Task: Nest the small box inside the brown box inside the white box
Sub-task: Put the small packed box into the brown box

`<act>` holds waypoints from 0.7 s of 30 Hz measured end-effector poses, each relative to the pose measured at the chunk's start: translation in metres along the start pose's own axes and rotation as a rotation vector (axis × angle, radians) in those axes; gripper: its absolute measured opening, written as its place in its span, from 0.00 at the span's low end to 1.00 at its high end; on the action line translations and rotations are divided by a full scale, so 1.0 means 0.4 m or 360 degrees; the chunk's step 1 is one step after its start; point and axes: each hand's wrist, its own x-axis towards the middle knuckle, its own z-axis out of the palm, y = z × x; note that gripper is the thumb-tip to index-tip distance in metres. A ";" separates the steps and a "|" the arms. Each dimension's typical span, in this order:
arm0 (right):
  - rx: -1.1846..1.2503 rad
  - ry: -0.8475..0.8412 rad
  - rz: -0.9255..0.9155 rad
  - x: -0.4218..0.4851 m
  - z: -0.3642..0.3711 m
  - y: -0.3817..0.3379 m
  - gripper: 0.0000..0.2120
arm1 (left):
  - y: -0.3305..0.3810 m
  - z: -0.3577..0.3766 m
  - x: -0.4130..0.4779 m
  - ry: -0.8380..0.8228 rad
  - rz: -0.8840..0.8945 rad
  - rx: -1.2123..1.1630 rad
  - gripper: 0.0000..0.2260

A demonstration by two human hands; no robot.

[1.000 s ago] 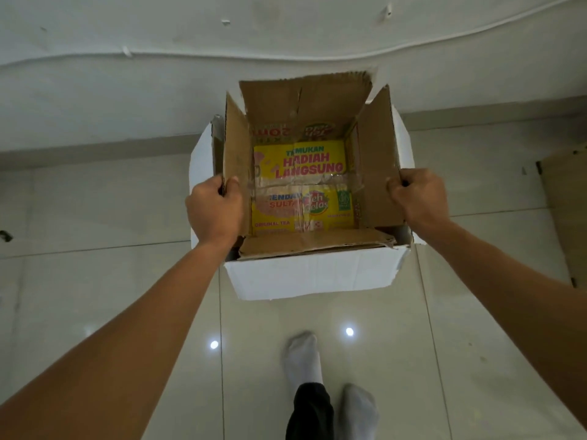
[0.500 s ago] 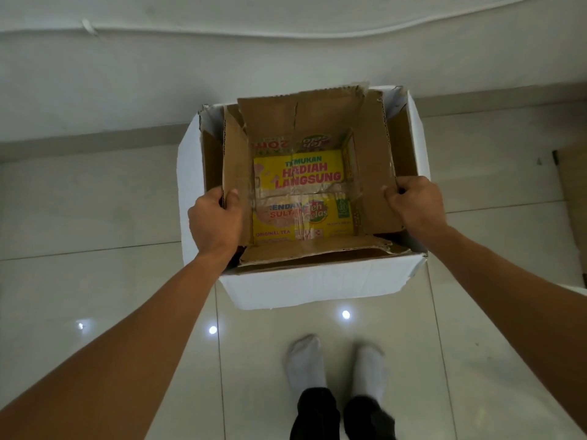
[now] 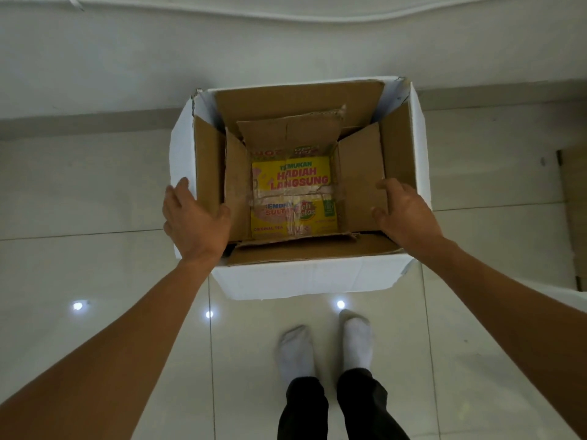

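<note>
The white box (image 3: pixel 305 281) stands open on the tiled floor near the wall. Inside it sits the brown box (image 3: pixel 360 179), its flaps upright and below the white box's rim. At the bottom of the brown box lies the small yellow tea box (image 3: pixel 293 196), taped across its middle. My left hand (image 3: pixel 193 222) hovers over the white box's left rim with fingers spread, holding nothing. My right hand (image 3: pixel 405 212) is open above the right rim, over the brown box's right flap, gripping nothing.
My two feet in white socks (image 3: pixel 327 347) stand just in front of the white box. A flat brown cardboard piece (image 3: pixel 575 214) lies at the right edge of the floor. The wall and its skirting run close behind the box.
The brown box has dropped down into the white box. Both hands have let go of its side flaps and opened. The view has tilted down.
</note>
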 end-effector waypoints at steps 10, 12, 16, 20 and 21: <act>-0.0177 -0.0082 0.0243 -0.015 0.022 0.081 0.41 | -0.056 0.031 -0.003 -0.0284 -0.0530 -0.0262 0.15; -0.0173 -0.0112 0.0238 -0.019 0.023 0.098 0.47 | -0.057 0.038 -0.005 -0.0273 -0.0472 -0.0287 0.11; -0.0006 -0.0017 0.0244 -0.015 0.024 0.116 0.46 | -0.064 0.044 -0.002 -0.0205 -0.0406 -0.0257 0.05; 0.0183 0.0024 0.0256 -0.014 0.009 0.096 0.41 | -0.060 0.043 -0.011 -0.0166 -0.0399 -0.0248 0.10; 0.0045 0.0013 0.0216 -0.016 0.011 0.087 0.41 | -0.056 0.044 -0.018 -0.0147 -0.0396 -0.0228 0.12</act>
